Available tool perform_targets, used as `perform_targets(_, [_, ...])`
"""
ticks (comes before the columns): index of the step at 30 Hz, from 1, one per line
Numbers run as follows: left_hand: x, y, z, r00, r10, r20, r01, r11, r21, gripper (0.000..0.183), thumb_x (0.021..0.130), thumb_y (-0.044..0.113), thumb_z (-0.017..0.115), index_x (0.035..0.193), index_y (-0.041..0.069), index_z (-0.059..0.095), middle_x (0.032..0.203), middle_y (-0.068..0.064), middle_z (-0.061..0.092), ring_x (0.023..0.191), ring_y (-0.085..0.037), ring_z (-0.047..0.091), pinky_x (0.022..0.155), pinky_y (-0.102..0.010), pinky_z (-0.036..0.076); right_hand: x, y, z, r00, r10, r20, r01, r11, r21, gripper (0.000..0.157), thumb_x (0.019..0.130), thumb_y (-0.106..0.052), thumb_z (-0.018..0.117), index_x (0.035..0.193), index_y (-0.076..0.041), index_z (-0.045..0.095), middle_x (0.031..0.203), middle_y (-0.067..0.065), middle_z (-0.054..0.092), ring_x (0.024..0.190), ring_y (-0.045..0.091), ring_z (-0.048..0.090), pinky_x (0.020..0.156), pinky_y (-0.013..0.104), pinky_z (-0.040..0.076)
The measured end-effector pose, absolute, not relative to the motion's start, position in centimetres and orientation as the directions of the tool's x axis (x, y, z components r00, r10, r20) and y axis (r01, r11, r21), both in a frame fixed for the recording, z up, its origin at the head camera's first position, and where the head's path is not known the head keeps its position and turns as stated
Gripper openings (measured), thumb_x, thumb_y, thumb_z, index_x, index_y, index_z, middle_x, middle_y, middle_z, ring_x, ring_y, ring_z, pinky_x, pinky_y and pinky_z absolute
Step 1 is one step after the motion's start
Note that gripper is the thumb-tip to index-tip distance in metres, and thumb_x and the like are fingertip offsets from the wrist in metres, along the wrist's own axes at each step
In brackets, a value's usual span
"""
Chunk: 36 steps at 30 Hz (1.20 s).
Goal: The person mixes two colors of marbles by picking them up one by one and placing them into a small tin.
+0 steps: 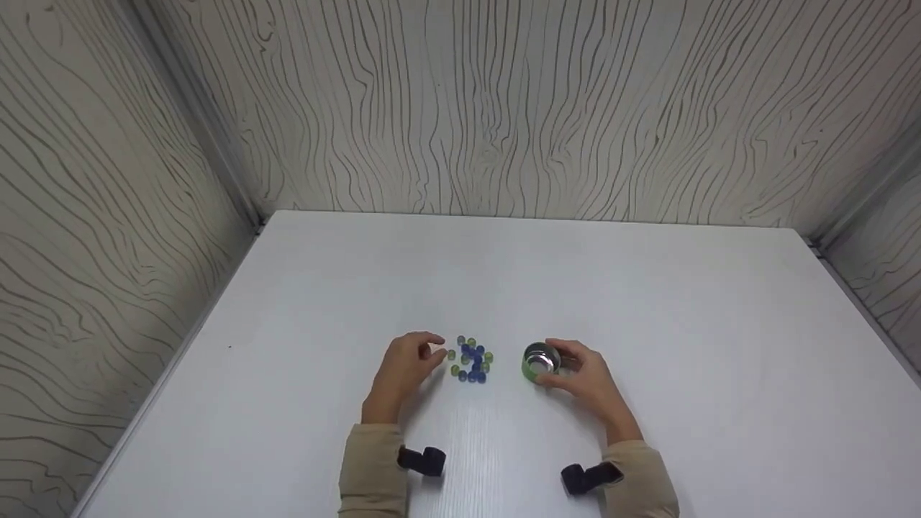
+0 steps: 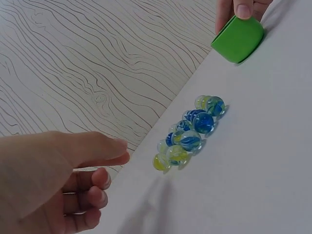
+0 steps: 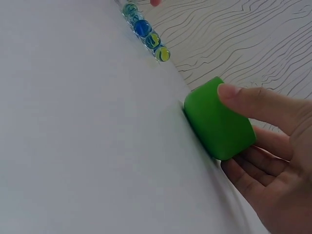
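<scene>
Glass marbles (image 1: 476, 367), blue ones and yellow-green ones, lie in a loose cluster on the white table. Just left of them is my left hand (image 1: 406, 365), its thumb and forefinger apart and nothing between them. In the left wrist view, the other fingers (image 2: 80, 201) curl loosely, and a gap separates the hand from the marbles (image 2: 190, 140). To the right of the cluster, my right hand (image 1: 586, 375) grips a small round green cup (image 3: 217, 122) by its side, thumb on the near wall. The cup's shiny metal inside (image 1: 541, 357) faces up in the head view.
The white table (image 1: 532, 273) reaches back to a wall (image 1: 489, 108) with a wood-grain pattern. Another patterned wall (image 1: 93, 252) stands along the left. Both sleeves carry a black wrist mount, the left one (image 1: 424, 461) and the right one (image 1: 586, 478).
</scene>
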<state>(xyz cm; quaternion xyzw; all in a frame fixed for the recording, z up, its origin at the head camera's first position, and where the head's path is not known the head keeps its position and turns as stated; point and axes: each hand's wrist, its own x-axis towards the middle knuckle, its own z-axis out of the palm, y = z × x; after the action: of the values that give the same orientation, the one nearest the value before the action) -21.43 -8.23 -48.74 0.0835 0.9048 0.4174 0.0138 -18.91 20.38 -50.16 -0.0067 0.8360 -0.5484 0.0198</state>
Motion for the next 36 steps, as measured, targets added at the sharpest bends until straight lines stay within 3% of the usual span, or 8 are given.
perform_targets(5, [-21.5, -8.0, -49.3, -0.988, 0.141, 0.058, 0.138, 0.67, 0.729, 0.021, 0.088, 0.015, 0.067, 0.107, 0.007, 0.071, 0.077, -0.003, 0.055, 0.071, -0.011, 0.044, 0.064, -0.021, 0.037, -18.8, 20.1, -50.2, -0.999, -0.025, -0.038, 0.025, 0.4, -0.916, 0.061, 0.074, -0.008, 0.081, 0.129, 0.0, 0.057, 0.13, 0.02, 0.06, 0.121, 0.034, 0.059, 0.106, 0.041, 0.044])
perform_targets(9, [-21.5, -7.7, -49.6, -0.991, 0.122, 0.048, 0.118, 0.682, 0.722, 0.02, 0.088, 0.016, 0.067, 0.107, 0.009, 0.071, 0.084, -0.005, 0.061, 0.077, -0.013, 0.049, 0.07, -0.026, 0.041, -18.8, 19.8, -50.1, -0.999, -0.02, -0.036, 0.025, 0.406, -0.914, 0.061, 0.073, -0.009, 0.082, 0.128, -0.001, 0.057, 0.13, 0.019, 0.061, 0.12, 0.033, 0.059, 0.106, 0.042, 0.044])
perform_targets(14, [-21.7, -7.5, -50.0, -0.993, 0.105, 0.051, 0.109, 0.684, 0.722, 0.019, 0.087, 0.015, 0.067, 0.105, 0.009, 0.072, 0.096, -0.008, 0.069, 0.088, -0.018, 0.058, 0.081, -0.036, 0.05, -18.7, 19.7, -50.2, -0.999, -0.012, -0.037, 0.029, 0.407, -0.913, 0.06, 0.073, -0.009, 0.082, 0.127, -0.001, 0.058, 0.129, 0.019, 0.061, 0.119, 0.033, 0.06, 0.106, 0.043, 0.044])
perform_targets(22, [-21.6, -7.2, -50.5, -0.996, 0.077, 0.043, 0.084, 0.656, 0.75, 0.02, 0.091, 0.021, 0.062, 0.105, 0.013, 0.072, 0.105, -0.007, 0.071, 0.102, -0.024, 0.063, 0.092, -0.043, 0.05, -19.0, 19.7, -50.3, -0.998, -0.013, -0.061, 0.051, 0.397, -0.917, 0.061, 0.072, -0.007, 0.082, 0.128, 0.002, 0.057, 0.13, 0.021, 0.059, 0.12, 0.035, 0.06, 0.104, 0.039, 0.046])
perform_targets(36, [-21.3, -6.9, -50.5, -0.996, 0.089, 0.026, 0.079, 0.67, 0.738, 0.021, 0.092, 0.022, 0.062, 0.11, 0.015, 0.07, 0.116, -0.008, 0.068, 0.111, -0.026, 0.062, 0.099, -0.043, 0.048, -18.9, 19.7, -50.2, -0.998, -0.01, -0.068, 0.059, 0.4, -0.915, 0.061, 0.073, -0.008, 0.082, 0.128, 0.001, 0.058, 0.129, 0.021, 0.06, 0.12, 0.035, 0.061, 0.104, 0.04, 0.046])
